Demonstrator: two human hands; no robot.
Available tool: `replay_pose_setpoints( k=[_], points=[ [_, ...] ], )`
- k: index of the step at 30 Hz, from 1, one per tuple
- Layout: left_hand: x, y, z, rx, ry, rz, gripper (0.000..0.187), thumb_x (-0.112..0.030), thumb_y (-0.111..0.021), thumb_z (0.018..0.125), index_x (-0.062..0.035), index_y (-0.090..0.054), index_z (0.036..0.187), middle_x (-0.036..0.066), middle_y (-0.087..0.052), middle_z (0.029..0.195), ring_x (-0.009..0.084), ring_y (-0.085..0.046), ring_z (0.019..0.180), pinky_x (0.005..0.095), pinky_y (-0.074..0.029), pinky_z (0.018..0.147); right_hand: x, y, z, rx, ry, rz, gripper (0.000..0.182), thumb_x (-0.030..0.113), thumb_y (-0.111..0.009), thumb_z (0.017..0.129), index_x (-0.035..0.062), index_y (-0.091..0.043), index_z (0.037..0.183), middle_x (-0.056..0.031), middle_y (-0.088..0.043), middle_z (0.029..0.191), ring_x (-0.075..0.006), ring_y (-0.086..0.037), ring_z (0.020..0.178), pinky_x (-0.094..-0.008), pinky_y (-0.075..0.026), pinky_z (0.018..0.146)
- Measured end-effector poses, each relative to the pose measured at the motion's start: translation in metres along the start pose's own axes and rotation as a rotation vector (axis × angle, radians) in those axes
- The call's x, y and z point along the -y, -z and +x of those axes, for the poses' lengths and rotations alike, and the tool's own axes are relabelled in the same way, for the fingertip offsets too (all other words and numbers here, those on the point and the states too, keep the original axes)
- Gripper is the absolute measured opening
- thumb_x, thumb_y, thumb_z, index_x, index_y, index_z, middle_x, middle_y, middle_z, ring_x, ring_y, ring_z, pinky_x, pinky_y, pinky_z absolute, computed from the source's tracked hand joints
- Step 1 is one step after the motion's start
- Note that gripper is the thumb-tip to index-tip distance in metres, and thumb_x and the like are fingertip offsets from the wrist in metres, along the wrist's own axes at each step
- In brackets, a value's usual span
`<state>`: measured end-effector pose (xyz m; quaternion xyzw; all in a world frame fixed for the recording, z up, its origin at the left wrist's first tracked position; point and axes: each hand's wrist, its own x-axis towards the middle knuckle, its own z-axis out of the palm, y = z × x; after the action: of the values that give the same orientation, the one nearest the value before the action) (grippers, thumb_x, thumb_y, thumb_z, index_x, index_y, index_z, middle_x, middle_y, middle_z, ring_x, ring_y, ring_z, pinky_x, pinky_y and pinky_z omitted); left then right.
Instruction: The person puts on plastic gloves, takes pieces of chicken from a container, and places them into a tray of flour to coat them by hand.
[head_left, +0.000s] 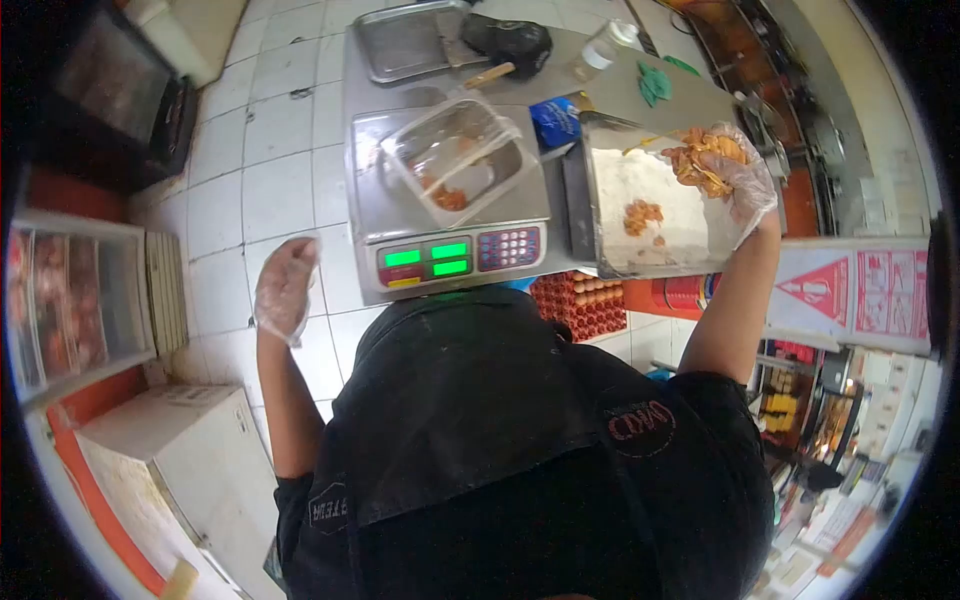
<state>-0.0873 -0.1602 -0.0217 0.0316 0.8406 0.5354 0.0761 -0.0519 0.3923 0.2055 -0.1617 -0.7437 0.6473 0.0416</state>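
My right hand (pixel 748 185), in a clear plastic glove, grips a clump of wet orange-brown marinated meat (pixel 705 165) over the right side of a metal tray (pixel 655 268). White flour-like powder (pixel 620 180) covers the tray's bottom, and a small heap of meat pieces (pixel 642 216) lies on it. Out to the left, away from the table, my left hand (pixel 285 290) is also gloved and holds nothing, its fingers loosely apart. Between the hands, a clear plastic tub (pixel 490 200) with a little meat left inside sits tilted on a digital scale (pixel 463 256).
Behind the scale lie an empty metal tray (pixel 405 45), a black plastic bag (pixel 510 42) and a clear bottle (pixel 603 50). A blue packet (pixel 556 120) sits between scale and flour tray. Egg trays (pixel 580 305) are below the table's front edge. A display case (pixel 80 300) stands left.
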Motion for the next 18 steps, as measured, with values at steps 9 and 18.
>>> replay_pose_setpoints(
  k=[9,18],
  points=[
    [-0.092,-0.030,-0.011,-0.053,-0.010,-0.068,0.024,-0.023,-0.062,0.097,-0.0024,-0.066,0.107,0.004,-0.065,0.093,0.0118,-0.058,0.085,0.0256,-0.046,0.076,-0.087,0.105,0.010,-0.092,-0.151,-0.372,0.021,0.017,-0.074,0.086,0.0038,-0.066,0.100,-0.0060,-0.070,0.086,-0.0135,-0.066,0.075,-0.0281,-0.053,0.064],
    [-0.195,-0.128,-0.024,0.034,-0.216,-0.013,0.027,-0.027,-0.064,0.093,-0.0015,-0.068,0.102,0.008,-0.065,0.094,0.0177,-0.060,0.087,0.0306,-0.046,0.080,-0.126,0.151,0.021,-0.192,-0.214,-0.826,0.024,0.032,-0.064,0.094,0.0084,-0.066,0.097,-0.0073,-0.067,0.075,-0.0119,-0.060,0.070,-0.0260,-0.049,0.068]
  ],
)
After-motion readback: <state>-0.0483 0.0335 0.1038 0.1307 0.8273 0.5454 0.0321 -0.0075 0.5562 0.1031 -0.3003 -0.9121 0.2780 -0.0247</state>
